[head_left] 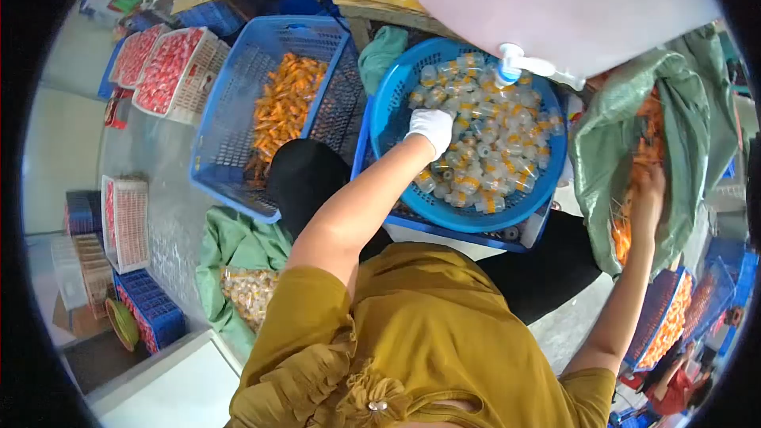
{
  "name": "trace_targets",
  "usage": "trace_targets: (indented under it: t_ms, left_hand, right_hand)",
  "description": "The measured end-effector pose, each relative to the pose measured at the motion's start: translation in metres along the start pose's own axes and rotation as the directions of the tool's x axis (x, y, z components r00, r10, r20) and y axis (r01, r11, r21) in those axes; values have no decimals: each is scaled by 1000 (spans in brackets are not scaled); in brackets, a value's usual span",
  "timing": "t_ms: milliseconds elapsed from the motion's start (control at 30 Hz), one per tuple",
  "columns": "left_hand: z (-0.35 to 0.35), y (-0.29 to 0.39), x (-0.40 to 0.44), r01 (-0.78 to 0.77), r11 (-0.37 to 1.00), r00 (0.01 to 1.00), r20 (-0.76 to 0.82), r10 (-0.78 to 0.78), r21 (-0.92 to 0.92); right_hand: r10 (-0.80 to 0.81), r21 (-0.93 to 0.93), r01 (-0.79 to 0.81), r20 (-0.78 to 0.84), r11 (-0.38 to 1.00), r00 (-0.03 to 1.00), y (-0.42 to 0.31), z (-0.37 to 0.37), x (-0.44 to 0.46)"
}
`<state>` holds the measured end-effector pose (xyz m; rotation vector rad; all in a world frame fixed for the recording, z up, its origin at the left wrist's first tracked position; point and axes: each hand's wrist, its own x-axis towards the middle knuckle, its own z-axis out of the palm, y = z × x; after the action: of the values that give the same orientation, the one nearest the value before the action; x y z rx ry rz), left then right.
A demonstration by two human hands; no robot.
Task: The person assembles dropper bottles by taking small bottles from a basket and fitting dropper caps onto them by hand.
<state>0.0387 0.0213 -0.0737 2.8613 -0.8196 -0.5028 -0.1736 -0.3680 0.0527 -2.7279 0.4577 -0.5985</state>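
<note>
My left hand (pixel 432 128), in a white glove, rests at the left part of a round blue basin (pixel 383 103) filled with small clear bottles with yellow bands (pixel 487 150). Its fingers are mostly hidden by the glove and the bottles. My right hand (pixel 648 182) is bare and reaches into a green woven sack (pixel 598 150) holding orange pieces (pixel 622 238); its fingers are blurred, and what they hold cannot be made out. A white tap (pixel 514 63) on a large pale container (pixel 555 0) hangs over the basin's back edge.
A blue crate (pixel 226 119) with orange pieces stands left of the basin. A green sack (pixel 218 257) with small bottles lies lower left. White baskets (pixel 194 83) with red pieces stand far left. A person (pixel 674 388) is at the lower right, beyond a crate of orange pieces (pixel 667 325).
</note>
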Motion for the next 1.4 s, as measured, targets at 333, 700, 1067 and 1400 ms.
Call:
trace_targets:
  t_ms: [333, 700, 1067, 1400]
  left_hand:
    - [-41, 13, -59, -196, -25, 980, -194, -52, -980]
    - [-52, 44, -53, -361, -94, 928, -347, -137, -928]
    - [-46, 50, -36, -408, -286, 913, -381, -148, -867]
    - [-54, 51, -40, -344, -320, 939, -320, -127, -883]
  right_hand:
    - [101, 693, -78, 7, 716, 995, -147, -15, 16]
    - [-259, 842, 211, -88, 496, 962, -313, -5, 47]
    - [-178, 915, -80, 162, 395, 971, -282, 57, 64]
    - [-252, 939, -93, 183, 331, 950, -277, 63, 63]
